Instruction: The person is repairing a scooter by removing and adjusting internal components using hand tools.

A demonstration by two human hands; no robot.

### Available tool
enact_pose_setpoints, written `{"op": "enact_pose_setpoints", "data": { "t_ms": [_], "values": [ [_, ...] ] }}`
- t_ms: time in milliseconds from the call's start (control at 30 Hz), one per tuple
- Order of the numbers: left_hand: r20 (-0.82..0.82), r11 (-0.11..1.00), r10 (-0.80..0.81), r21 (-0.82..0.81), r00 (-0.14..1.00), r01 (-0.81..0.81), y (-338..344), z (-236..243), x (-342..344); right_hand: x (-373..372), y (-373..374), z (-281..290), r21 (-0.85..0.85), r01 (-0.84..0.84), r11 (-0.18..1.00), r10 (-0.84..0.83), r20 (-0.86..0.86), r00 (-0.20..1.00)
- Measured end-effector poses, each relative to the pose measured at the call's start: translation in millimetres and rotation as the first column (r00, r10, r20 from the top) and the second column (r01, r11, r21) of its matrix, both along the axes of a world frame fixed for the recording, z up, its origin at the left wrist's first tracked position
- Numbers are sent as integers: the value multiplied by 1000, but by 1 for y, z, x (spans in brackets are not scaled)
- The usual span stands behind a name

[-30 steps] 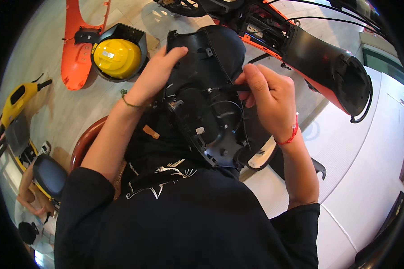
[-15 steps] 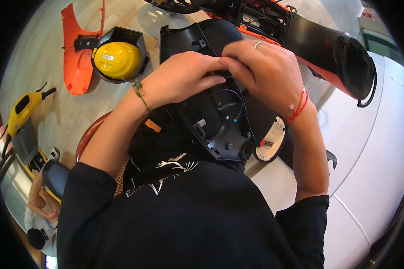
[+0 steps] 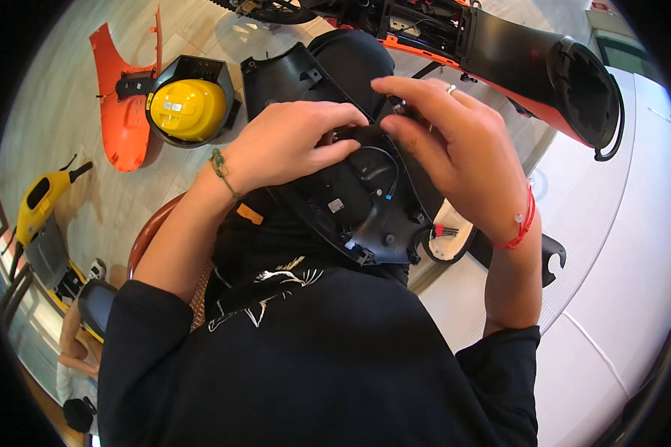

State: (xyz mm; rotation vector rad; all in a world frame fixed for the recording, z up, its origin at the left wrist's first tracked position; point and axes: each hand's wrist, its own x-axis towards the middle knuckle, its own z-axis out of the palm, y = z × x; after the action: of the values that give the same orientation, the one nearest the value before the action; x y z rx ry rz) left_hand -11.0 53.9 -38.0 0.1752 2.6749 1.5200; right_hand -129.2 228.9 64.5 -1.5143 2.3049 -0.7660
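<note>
On the left, an orange panel [image 3: 123, 132] lies on the floor [image 3: 60, 119]. The left hand [image 3: 294, 141], thumb and forefinger slightly parted, is over the black shell [image 3: 376, 247] above the person's shirt [image 3: 313, 365]. The right hand's [image 3: 462, 149] fingers curl around a small dark object [image 3: 400, 106], perhaps a tool.

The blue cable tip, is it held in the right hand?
No, the blue cable tip lies over the black panel, apart from the right hand.
</note>
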Motion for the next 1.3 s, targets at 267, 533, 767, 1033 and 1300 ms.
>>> {"op": "enact_pose_setpoints", "data": {
  "t_ms": [267, 533, 767, 1033, 1300],
  "values": [
    [13, 999, 43, -31, 999, -43, -2, -8, 9, -2, -3, -8, -115, -123, 986, 110, -115, 987],
    [-12, 989, 102, -106, 995, -103, 6, -5, -2, 10, -2, -5, -9, -25, 1000, 23, -155, 988],
    [3, 994, -88, -69, 996, 88, -4, -2, -14, -1, 9, -6, 46, -40, 998, 43, -71, 997],
    [30, 994, -90, -63, 995, 92, 0, -6, -23, -11, 9, -14, 11, 2, 1000, 0, -212, 977],
    [84, 990, 4, -139, 996, 8, 9, -5, -22, -3, 13, -10, 27, 129, 991, -131, 91, 987]
  ]
}}
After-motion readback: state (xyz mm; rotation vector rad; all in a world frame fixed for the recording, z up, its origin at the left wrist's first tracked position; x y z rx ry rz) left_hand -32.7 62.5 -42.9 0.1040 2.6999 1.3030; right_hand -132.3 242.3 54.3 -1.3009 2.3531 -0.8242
